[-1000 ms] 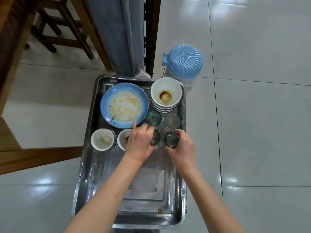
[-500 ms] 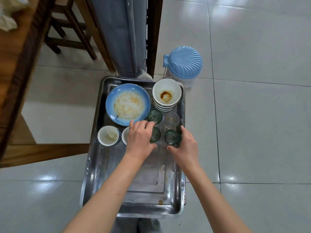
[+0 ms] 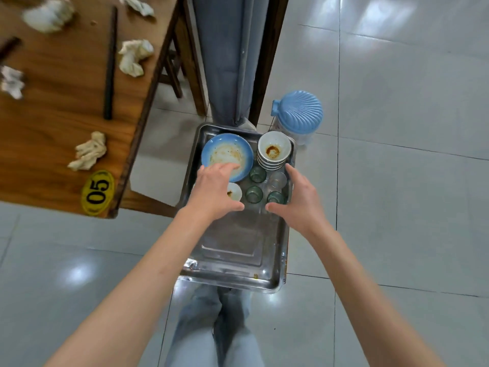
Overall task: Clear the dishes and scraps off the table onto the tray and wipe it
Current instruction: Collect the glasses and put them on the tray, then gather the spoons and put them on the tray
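Hovering over tray (image 3: 275,280): left hand (image 3: 215,193), right hand (image 3: 297,197), grips spread, empty.

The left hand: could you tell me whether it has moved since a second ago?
Yes. The left hand has let go of the green glass and shifted left, toward the blue plate.

Both hands, left hand (image 3: 215,190) and right hand (image 3: 297,197), now off the glasses (image 3: 254,194), fingers spread.
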The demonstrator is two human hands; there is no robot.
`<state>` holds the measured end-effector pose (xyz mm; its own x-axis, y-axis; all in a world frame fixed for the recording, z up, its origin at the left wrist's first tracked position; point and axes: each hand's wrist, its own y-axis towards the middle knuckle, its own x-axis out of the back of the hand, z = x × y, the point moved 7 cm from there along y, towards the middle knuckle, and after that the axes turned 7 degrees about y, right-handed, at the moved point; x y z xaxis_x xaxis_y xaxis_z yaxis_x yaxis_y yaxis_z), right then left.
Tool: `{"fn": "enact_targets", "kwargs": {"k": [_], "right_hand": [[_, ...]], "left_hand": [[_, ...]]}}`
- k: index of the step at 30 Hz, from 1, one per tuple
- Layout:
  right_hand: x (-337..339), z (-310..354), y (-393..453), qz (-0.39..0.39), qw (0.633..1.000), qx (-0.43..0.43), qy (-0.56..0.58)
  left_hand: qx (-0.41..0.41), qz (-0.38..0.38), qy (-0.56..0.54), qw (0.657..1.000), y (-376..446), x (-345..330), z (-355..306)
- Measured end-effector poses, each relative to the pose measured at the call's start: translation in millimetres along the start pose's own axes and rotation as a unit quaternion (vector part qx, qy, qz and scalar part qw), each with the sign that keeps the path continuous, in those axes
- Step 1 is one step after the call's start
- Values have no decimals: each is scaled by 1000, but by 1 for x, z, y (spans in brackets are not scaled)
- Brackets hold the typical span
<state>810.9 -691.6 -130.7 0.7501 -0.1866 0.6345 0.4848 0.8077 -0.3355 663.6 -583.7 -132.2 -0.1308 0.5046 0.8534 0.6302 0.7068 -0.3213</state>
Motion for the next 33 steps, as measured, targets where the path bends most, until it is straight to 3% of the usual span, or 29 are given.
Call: {"fn": "enact_targets", "kwargs": {"k": [7, 14, 22, 33], "right_hand": [[24, 84, -33, 68, 994, 71, -46], [15, 195, -56, 89, 980, 168, -63], [-59, 331, -87, 130, 956, 245, -93], [-182, 458, -104, 105, 967, 225, -47]], "left_hand": [[35, -26, -66, 997, -78, 97, 29], [92, -136, -75, 984, -157, 203, 76], [162, -201, -95, 961, -237, 287, 172], [146, -242, -94, 955, -280, 370, 323]]}}
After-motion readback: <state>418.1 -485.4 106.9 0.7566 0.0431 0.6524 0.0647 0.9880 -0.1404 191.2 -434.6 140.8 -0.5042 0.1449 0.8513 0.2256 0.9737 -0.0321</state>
